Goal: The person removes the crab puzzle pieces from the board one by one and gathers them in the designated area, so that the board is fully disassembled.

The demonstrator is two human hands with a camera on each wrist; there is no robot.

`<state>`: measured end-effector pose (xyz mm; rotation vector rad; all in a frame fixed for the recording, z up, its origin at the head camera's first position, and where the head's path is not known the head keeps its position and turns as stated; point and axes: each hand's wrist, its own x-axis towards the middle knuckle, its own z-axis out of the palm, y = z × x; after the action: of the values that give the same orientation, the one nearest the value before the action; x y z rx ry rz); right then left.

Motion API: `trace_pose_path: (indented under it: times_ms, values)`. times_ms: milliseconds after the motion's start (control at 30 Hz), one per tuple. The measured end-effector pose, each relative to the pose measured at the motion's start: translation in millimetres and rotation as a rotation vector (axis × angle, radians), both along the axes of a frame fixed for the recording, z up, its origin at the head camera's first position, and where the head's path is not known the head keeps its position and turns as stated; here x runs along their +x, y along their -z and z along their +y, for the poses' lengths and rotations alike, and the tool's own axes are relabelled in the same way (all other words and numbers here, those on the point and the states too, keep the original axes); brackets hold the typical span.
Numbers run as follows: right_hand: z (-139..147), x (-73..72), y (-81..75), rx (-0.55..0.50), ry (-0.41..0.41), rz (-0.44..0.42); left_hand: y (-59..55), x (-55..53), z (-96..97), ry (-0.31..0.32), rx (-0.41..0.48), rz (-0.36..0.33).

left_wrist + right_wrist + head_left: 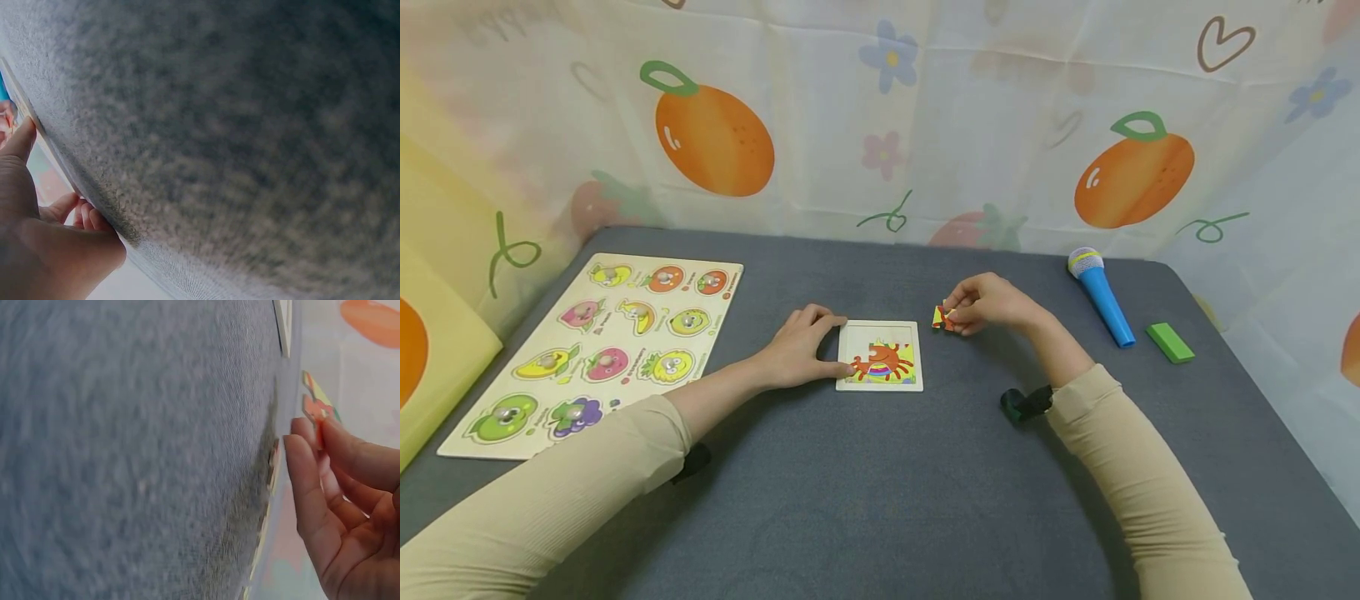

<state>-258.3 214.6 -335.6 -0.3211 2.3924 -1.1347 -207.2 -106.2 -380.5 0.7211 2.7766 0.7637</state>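
A small square jigsaw puzzle board (880, 332) with a pale frame lies mid-table, its lower part showing a red crab-like picture. My left hand (799, 348) holds its left side, the thumb on the lower left corner and a finger at the upper left corner; in the left wrist view that hand (50, 231) is at the board's edge. My right hand (992, 302) pinches a red and yellow puzzle piece (939, 317) just right of the board. In the right wrist view the puzzle piece (317, 407) stands tilted between thumb and fingers of the hand (356, 519).
At left lies a large fruit puzzle board (651, 337), partly under the left forearm. A blue toy microphone (1103, 296) and a green block (1170, 342) lie at right. Thin pale wooden edges (273, 465) show beneath the right hand. A printed curtain (820, 125) hangs behind the table.
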Motion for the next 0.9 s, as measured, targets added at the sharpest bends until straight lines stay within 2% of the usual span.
trace_pose_path:
  times_ms: [367, 900]
  values:
    - [12, 0.3, 2.7, 0.051, 0.014, -0.104, 0.8, 0.8, -0.9, 0.004, 0.004, -0.004]
    - [8, 1.8, 2.7, 0.225, 0.062, -0.019, 0.5, -0.4, -0.9, 0.009, 0.009, -0.003]
